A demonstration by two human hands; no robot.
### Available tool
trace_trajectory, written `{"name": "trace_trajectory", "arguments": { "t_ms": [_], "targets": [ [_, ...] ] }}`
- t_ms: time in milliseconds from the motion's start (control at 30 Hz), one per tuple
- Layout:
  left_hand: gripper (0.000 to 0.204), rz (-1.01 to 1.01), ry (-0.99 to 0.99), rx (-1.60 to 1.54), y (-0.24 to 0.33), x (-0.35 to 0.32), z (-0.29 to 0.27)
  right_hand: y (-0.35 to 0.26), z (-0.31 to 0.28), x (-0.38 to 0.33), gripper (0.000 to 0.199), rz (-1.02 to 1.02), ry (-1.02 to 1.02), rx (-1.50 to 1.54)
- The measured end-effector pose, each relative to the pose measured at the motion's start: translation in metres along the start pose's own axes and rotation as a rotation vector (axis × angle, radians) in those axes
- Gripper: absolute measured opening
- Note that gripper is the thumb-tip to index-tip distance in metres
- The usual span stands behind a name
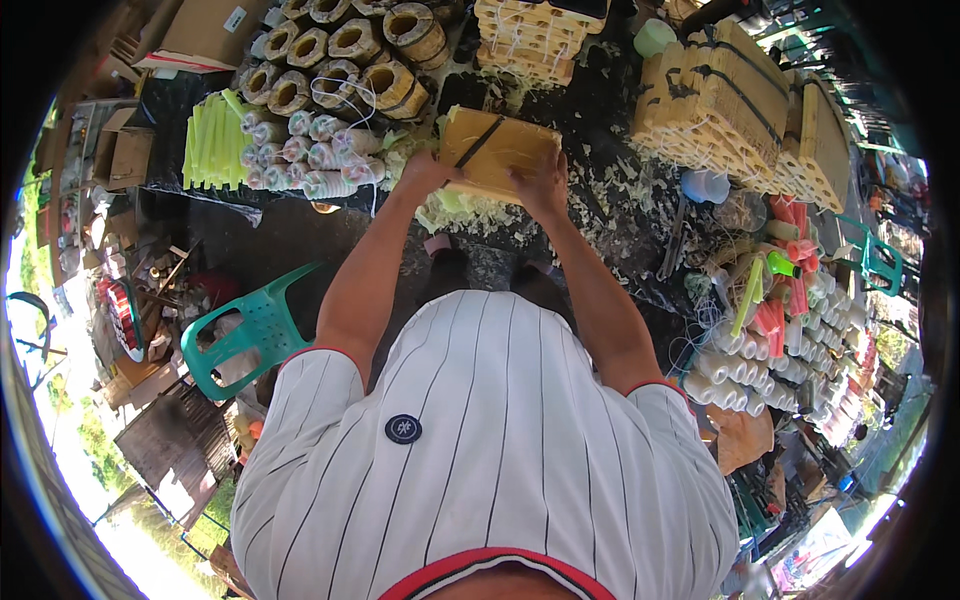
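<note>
A yellowish-tan rectangular block (510,158) with a black strap (480,140) slanting across its face lies in front of me. My left hand (428,174) grips its left end, fingers partly hidden against the edge. At the right end, my right hand (542,185) is closed on the block, its thumb over the near face. Pale flakes and shavings (490,220) lie under and around the block. What is on the block's far side is hidden.
Left of the block are wrapped white rolls (320,180), light-green sticks (213,140) and thick brown hollow tubes (352,42). Strapped blocks with holes (715,95) stand at the right, above many white cylinders (745,370). A green plastic chair (255,335) is at my left.
</note>
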State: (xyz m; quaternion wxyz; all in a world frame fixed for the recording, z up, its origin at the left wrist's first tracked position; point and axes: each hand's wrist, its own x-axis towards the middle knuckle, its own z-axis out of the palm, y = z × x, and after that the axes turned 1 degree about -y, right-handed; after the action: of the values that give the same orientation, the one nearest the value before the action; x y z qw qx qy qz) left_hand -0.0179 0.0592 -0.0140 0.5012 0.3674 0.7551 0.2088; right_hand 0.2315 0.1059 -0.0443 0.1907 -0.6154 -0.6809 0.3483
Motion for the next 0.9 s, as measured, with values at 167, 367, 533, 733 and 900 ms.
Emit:
{"name": "trace_trajectory", "arguments": {
  "t_ms": [167,367,533,733,900],
  "targets": [
    [0.067,0.066,0.079,0.059,0.042,-0.046,0.014,-0.011,-0.035,0.003,0.071,0.1,-0.044,0.124],
    [0.065,0.246,0.138,0.107,0.124,-0.097,0.061,-0.01,-0.065,0.008,0.039,-0.007,0.225,0.213],
    [0.074,0.428,0.074,0.077,0.149,-0.101,0.103,0.063,-0.104,0.13,0.031,0.014,-0.318,0.355],
    [0.101,0.586,0.126,0.248,0.137,-0.098,0.122,0.042,-0.104,0.151,0.026,0.286,-0.584,0.749],
    [0.109,0.452,0.029,0.389,0.152,-0.098,0.118,-0.023,-0.146,0.125,0.029,0.029,-0.361,0.923]
  ]
}}
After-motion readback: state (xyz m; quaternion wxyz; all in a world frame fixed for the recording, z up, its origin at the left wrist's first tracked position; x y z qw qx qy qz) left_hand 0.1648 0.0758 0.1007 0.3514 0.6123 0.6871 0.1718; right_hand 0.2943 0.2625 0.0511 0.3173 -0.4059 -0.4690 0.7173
